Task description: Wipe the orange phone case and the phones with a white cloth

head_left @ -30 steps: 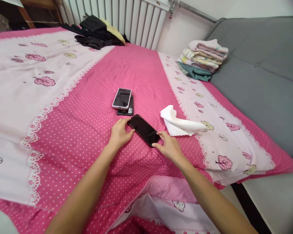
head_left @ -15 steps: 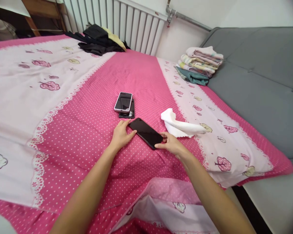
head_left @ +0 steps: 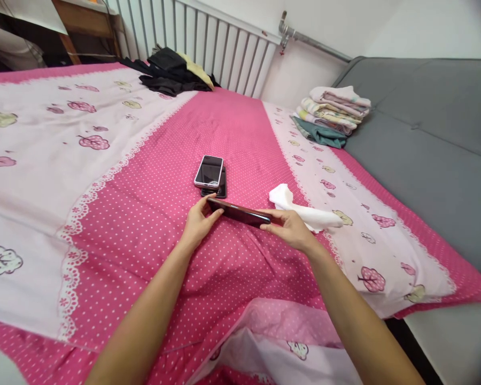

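A black smartphone (head_left: pixel 240 213) is held between my two hands, tipped so that it shows mostly edge-on. My left hand (head_left: pixel 200 222) pinches its left end between thumb and fingers. At the other end, my right hand (head_left: pixel 291 229) grips it the same way. Just beyond the left hand lie more phones: a white-edged smartphone (head_left: pixel 209 171) rests on top of a dark phone (head_left: pixel 223 187), which is partly covered. A crumpled white cloth (head_left: pixel 304 211) lies on the bed behind and beside my right hand.
The bed has a pink dotted and white bedspread (head_left: pixel 156 176). Dark clothes (head_left: pixel 172 69) lie at the far edge by a white radiator (head_left: pixel 200 37). Folded clothes (head_left: pixel 334 115) are stacked against the grey headboard (head_left: pixel 425 139) on the right.
Both hands have tilted the phone from screen-up to nearly edge-on. The view has shifted slightly, while the stacked phones and cloth stay in place on the bed.
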The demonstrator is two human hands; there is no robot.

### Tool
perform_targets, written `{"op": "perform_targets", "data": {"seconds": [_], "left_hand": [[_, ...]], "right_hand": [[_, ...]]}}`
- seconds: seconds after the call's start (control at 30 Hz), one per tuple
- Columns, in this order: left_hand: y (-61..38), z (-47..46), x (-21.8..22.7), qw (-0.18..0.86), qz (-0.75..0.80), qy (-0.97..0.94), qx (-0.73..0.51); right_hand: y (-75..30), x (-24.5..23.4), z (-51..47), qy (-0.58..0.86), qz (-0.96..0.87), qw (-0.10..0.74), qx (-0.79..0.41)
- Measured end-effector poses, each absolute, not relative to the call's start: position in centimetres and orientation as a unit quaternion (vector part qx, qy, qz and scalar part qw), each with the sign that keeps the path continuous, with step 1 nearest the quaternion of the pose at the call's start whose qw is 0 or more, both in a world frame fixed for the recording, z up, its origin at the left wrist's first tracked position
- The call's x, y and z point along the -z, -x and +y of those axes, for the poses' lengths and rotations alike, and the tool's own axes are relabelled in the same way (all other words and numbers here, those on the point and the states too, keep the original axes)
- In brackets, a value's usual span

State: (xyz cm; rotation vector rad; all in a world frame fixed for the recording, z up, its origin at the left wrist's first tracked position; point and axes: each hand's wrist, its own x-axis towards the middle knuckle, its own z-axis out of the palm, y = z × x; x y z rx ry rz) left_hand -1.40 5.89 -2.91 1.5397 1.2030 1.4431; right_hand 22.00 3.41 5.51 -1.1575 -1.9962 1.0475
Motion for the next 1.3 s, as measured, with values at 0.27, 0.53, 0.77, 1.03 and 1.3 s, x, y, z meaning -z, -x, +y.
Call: {"op": "perform_targets", "data": {"seconds": [0.27,0.53,0.77,1.03,1.3], "left_hand": [[1.3,5.6,2.3,0.366,0.445,-0.578,-0.578],[1.2,5.7,2.5,0.346,0.453,-0.59,-0.572],[1.4,5.9,3.1,0.313,0.462,-0.62,-0.552],[1.2,5.7,3.2,0.269,0.501,-0.631,-0.528],[1.2,5.5,2.7,0.253,0.502,-0.642,-0.522]], "right_hand": [[-23.5,-3.9,3.1,0.445,-0.798,0.236,-0.332],[-23.4,-1.8,3.5,0.471,-0.77,0.334,-0.27],[-23.3,-0.1,4.6,0.479,-0.746,0.402,-0.228],[-23.6,3.1,5.2,0.483,-0.781,0.35,-0.185],[-23.5,3.8,4.5,0.511,-0.765,0.381,-0.095]]}}
